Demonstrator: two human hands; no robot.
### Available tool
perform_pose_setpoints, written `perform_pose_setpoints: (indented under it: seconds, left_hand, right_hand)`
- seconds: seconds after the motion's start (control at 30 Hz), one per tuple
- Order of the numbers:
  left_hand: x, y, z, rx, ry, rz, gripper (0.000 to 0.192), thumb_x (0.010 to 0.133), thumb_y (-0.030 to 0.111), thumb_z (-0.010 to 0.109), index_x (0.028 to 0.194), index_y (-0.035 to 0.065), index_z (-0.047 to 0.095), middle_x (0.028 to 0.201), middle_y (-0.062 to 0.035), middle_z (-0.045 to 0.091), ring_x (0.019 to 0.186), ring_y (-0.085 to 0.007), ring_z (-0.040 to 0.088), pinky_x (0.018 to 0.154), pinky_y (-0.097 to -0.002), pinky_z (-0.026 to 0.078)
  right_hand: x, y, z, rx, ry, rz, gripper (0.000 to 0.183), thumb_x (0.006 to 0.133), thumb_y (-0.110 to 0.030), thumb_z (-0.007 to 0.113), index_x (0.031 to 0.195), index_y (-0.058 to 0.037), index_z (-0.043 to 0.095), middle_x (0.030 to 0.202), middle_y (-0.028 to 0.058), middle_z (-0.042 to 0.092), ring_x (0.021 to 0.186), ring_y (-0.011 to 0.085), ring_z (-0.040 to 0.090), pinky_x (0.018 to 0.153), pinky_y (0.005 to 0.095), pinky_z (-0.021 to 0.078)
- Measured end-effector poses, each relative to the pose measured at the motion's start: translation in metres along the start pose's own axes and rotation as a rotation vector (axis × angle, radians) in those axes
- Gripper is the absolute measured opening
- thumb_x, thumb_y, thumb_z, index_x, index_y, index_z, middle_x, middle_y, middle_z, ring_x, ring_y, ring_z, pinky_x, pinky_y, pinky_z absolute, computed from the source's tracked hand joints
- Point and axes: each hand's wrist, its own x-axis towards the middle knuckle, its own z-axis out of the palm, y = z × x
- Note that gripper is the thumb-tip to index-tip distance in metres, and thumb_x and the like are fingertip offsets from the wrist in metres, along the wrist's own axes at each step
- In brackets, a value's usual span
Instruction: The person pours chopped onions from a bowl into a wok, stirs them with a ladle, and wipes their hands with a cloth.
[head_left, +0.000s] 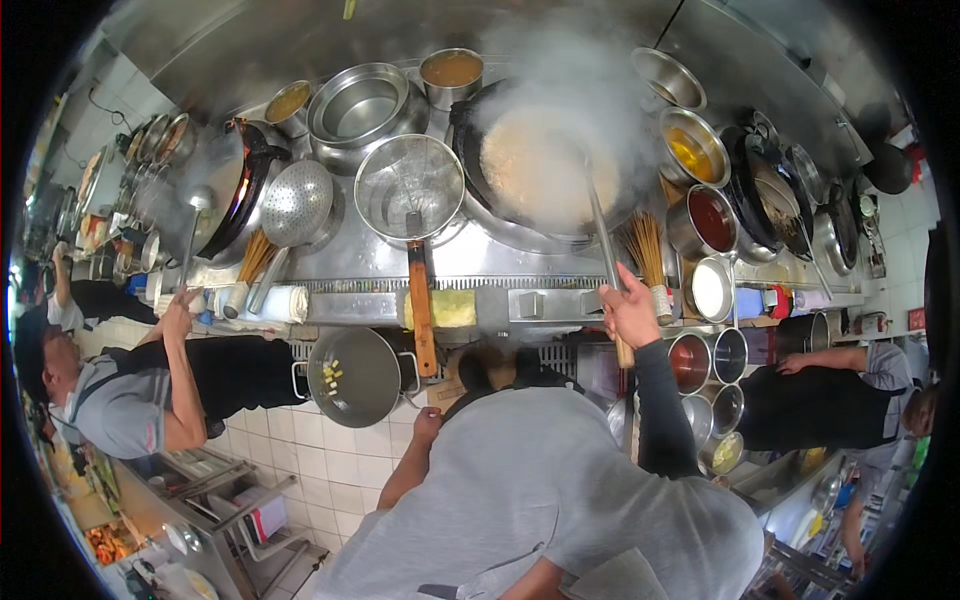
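My right hand (630, 306) is closed around the wooden end of a long metal wok tool (599, 214). Its head is hidden in steam and pale, bubbling liquid (536, 161) inside a large black wok (471, 165). My left hand (428, 424) hangs low beside my body, fingers curled; whether it grips anything does not show. Near it, a deep grey pot (360, 386) with side handles holds a few pale green cut pieces (331, 375). A wire-mesh strainer (409, 184) rests left of the wok, its wooden handle (422, 322) over the counter edge.
To the right stand a bowl of yellow oil (688, 154), a pot of red sauce (712, 217) and a bamboo wok brush (646, 247). A perforated skimmer (297, 202) lies left. One co-worker (127, 397) works at the left wok; another (825, 405) stands right.
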Motion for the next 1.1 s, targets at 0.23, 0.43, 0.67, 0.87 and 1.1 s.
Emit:
perform_pose_setpoints:
  seconds: [0.23,0.43,0.67,0.87,1.1]
  left_hand:
    - [0.005,-0.005,-0.003,0.028,-0.022,0.017,0.025,0.074,0.018,0.06,0.097,0.0076,0.062,0.085,-0.0144,0.066,0.079,-0.0253,0.064,0.07,-0.0337,0.05]
    - [-0.016,0.027,-0.023,-0.022,0.006,0.066,0.021,0.075,0.013,0.06,0.094,0.0051,0.06,0.072,-0.0117,0.064,0.063,-0.0184,0.062,0.057,-0.0326,0.05]
    - [-0.03,0.035,-0.033,-0.186,-0.03,-0.088,0.018,0.077,0.007,0.058,0.094,0.0044,0.058,0.071,-0.0086,0.062,0.06,-0.0165,0.06,0.047,-0.0297,0.048]
    - [-0.036,0.01,-0.031,-0.18,-0.042,-0.079,0.018,0.078,0.008,0.056,0.095,0.0035,0.057,0.073,-0.0098,0.061,0.06,-0.0161,0.059,0.05,-0.0287,0.049]
    - [-0.034,0.006,-0.03,-0.216,-0.058,-0.063,0.014,0.083,0.01,0.052,0.096,0.0034,0.053,0.071,-0.0083,0.059,0.058,-0.0159,0.057,0.046,-0.028,0.046]
  right_hand:
    - [-0.007,-0.01,-0.001,-0.066,0.048,-0.12,0.058,0.087,-0.009,0.055,0.139,-0.0035,0.03,0.059,0.0009,0.05,0.037,0.0085,0.041,0.034,0.0255,0.034]
    - [0.035,-0.011,0.002,-0.19,0.226,-0.166,0.054,0.086,-0.009,0.053,0.137,-0.0024,0.034,0.06,0.0016,0.051,0.038,0.0097,0.043,0.035,0.0266,0.0341]
    - [0.063,0.011,0.011,-0.125,0.21,-0.132,0.044,0.086,-0.008,0.053,0.128,-0.002,0.042,0.059,0.0013,0.049,0.04,0.011,0.044,0.034,0.0286,0.0353]
    - [0.045,0.001,0.026,0.285,0.052,0.065,0.032,0.089,-0.014,0.052,0.119,-0.0054,0.043,0.06,-0.0005,0.045,0.04,0.0096,0.042,0.035,0.0266,0.0357]
    - [0.035,0.009,-0.001,0.974,-0.259,0.253,0.006,0.091,-0.012,0.05,0.096,-0.0118,0.047,0.063,-0.0005,0.047,0.043,0.0074,0.042,0.036,0.0241,0.0328]
